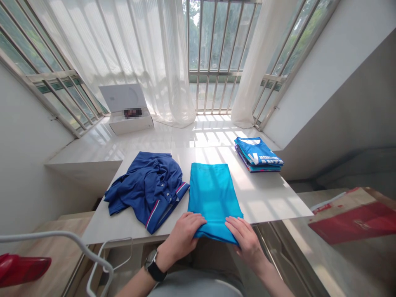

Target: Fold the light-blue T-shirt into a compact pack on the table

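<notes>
Wearer's front: pale grey clothing (198, 285) at the bottom edge, between the forearms.
Left wrist: round-faced watch on a black strap (154, 266).
Left hand (185, 232): partly closed, fingers bent over the near left corner of a bright turquoise-blue, folded fabric garment (212, 192), thumb low at its edge.
Right hand (246, 239): likewise partly closed on the near right corner, fingers on top; its thumb is mostly hidden.
Turquoise garment: flat in a long rectangle at mid-bench, its near end folded and reaching past the front edge.
Bench: smooth white top (262, 202), striped with window light.
Left of the garment: crumpled navy-blue fabric shirt (142, 181) with buttons and red-and-white striped trim, one trimmed corner right by the turquoise edge.
Far right of bench: neat stack of folded shirts (258, 152), the top one blue with white lettering.
Window ledge: open white box (131, 127), its contents blurred.
Right side: red-and-brown paper bag (355, 220).
</notes>
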{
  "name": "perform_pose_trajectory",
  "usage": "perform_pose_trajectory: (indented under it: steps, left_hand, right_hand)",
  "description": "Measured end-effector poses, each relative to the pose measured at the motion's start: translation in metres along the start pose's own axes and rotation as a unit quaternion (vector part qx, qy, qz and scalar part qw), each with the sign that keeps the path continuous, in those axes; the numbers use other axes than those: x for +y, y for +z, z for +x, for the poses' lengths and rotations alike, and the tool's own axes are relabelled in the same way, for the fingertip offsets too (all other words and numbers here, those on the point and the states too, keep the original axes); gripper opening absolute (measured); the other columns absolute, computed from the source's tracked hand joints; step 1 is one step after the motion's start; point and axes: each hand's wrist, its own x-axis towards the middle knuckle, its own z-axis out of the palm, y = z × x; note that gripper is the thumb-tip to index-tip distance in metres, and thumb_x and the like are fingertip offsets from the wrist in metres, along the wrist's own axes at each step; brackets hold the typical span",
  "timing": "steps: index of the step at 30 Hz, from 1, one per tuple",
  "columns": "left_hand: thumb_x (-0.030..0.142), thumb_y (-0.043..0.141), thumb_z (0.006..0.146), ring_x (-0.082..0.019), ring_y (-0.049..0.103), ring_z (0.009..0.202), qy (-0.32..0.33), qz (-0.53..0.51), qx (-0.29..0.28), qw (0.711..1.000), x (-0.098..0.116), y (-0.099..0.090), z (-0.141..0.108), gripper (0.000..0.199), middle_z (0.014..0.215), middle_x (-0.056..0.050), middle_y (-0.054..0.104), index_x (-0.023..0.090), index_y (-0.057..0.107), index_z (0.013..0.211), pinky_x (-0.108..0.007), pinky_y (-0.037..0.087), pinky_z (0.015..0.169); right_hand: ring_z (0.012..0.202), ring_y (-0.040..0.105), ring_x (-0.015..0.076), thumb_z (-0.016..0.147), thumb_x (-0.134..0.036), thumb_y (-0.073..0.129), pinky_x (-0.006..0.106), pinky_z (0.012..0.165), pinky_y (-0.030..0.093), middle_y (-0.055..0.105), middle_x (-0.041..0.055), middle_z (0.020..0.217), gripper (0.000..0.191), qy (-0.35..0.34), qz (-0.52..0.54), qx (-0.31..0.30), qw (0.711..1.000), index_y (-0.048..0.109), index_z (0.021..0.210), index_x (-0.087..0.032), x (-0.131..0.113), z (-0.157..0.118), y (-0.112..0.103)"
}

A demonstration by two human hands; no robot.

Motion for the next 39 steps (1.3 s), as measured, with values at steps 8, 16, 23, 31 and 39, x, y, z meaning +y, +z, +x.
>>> perform_pose_trajectory:
  steps: [8,16,23,31,39]
  left_hand:
    - [0.034,0.053,0.097,-0.015,0.062,0.072,-0.113,-0.132,0.031,0.984,-0.015,-0.023,0.048,0.019,0.082,0.000,0.070,0.020,0.067,0.096,-0.024,0.046,0.067]
    - [0.035,0.058,0.095,-0.021,0.066,0.068,-0.242,0.034,0.055,0.968,-0.026,-0.016,0.062,0.017,0.072,-0.003,0.067,0.020,0.061,0.088,-0.025,0.038,0.060]
    - [0.036,0.054,0.099,-0.025,0.071,0.079,-0.253,0.101,0.049,0.961,-0.033,-0.021,0.054,0.018,0.083,-0.006,0.071,0.020,0.060,0.094,-0.026,0.042,0.062]
    - [0.025,0.047,0.101,-0.026,0.070,0.093,-0.209,0.129,0.136,0.960,-0.034,-0.022,0.047,0.025,0.107,-0.011,0.070,0.018,0.055,0.123,-0.033,0.053,0.075]
    - [0.014,0.052,0.097,-0.026,0.063,0.107,-0.020,0.183,0.067,0.981,-0.030,-0.022,0.050,0.017,0.113,-0.008,0.068,0.020,0.063,0.108,-0.041,0.055,0.089]
  right_hand:
    - [0.085,0.073,0.0240,0.096,-0.034,0.046,0.035,0.075,0.059,0.077,0.0071,0.100,0.031,0.223,0.149,-0.052,0.962,0.071,0.109,-0.022,0.024,0.054,-0.027]
    - [0.063,0.066,0.0209,0.093,-0.057,0.049,0.029,0.061,0.046,0.070,0.0022,0.069,0.040,0.327,0.108,-0.089,0.934,0.069,0.086,-0.023,0.055,0.084,-0.018]
    - [0.058,0.063,0.0208,0.093,-0.059,0.046,0.029,0.058,0.041,0.063,0.0005,0.059,0.042,0.365,0.085,-0.095,0.922,0.067,0.083,-0.023,0.064,0.072,-0.009]
    - [0.073,0.065,0.0200,0.099,-0.045,0.045,0.031,0.069,0.049,0.071,0.0073,0.089,0.032,0.325,0.027,0.060,0.943,0.066,0.102,-0.021,0.014,0.087,-0.029]
    - [0.088,0.067,0.0216,0.102,-0.037,0.045,0.031,0.074,0.054,0.069,0.0074,0.098,0.026,0.223,0.017,-0.032,0.974,0.065,0.108,-0.022,-0.035,0.085,-0.001]
